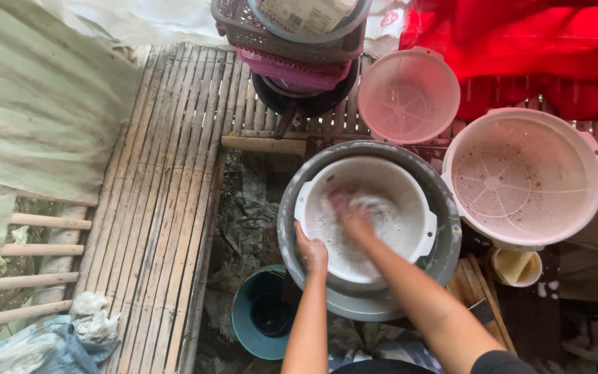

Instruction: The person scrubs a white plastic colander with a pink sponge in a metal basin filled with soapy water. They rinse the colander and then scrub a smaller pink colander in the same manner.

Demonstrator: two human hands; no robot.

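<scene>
A white plastic colander (pixel 410 208) sits inside a large grey metal basin (pixel 444 256). My left hand (pixel 311 253) grips the colander's near-left rim. My right hand (pixel 354 220) is inside the colander, fingers closed on a blurred white scrubbing pad or cloth (pixel 375 206) pressed against its soapy inner wall. Both forearms reach in from the bottom of the view.
A larger pale colander (pixel 524 176) lies to the right and a smaller pink one (pixel 408 95) behind. Stacked baskets (pixel 292 41) stand at the back on a bamboo slat floor (pixel 167 180). A blue bucket (pixel 261 315) sits near-left, a small cream cup (pixel 515 266) right, red cloth (pixel 534 41) behind.
</scene>
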